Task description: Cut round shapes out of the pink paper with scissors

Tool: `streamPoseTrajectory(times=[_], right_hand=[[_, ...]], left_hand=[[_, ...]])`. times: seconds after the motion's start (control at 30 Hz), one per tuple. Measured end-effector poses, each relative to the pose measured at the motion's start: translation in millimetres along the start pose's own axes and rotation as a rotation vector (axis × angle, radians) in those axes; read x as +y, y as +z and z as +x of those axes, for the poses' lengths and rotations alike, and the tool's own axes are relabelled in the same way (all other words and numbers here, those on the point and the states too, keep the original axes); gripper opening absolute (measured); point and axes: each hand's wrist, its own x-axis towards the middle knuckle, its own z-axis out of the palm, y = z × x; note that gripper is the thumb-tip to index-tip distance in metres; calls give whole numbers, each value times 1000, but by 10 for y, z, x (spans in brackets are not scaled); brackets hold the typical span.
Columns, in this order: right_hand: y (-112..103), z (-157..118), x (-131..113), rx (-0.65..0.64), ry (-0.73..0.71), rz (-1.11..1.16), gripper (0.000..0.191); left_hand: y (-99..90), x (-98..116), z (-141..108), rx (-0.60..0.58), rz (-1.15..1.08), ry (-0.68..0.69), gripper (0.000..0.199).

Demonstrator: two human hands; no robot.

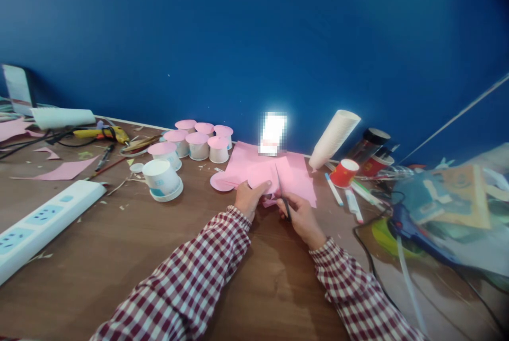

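Note:
My left hand [251,198] pinches the near left edge of a piece of pink paper [262,172], thumb on top. At its right, my right hand [299,215] is closed round the dark handles of scissors [279,184], whose blades point away from me across the pink paper. Larger pink sheets [303,179] lie beneath and behind the held piece. Just left of them rests a pink paper disc [222,182]. Several white cups [198,150] topped with pink discs stand at the back left.
A cup stack [336,137] leans near the blue wall, beside a red cup [344,173] and markers [334,189]. White cups [162,176] and a power strip [47,219] are at left. Glue guns [107,133] [417,237] lie on both sides.

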Motion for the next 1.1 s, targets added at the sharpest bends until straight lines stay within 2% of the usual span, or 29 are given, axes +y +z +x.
streamPoseTrajectory(times=[0.7,0.93,1.1], right_hand=[[0,-1,17,15,39,30,43],[-3,-7,32,2,36,22,39],[-1,-12,25,-10,16,19,33]], left_hand=[[-7,-13,12,3,5,-1,37],[8,28,-19,33,13,-9,34],[18,44,-24,-2,-31,-21,38]])
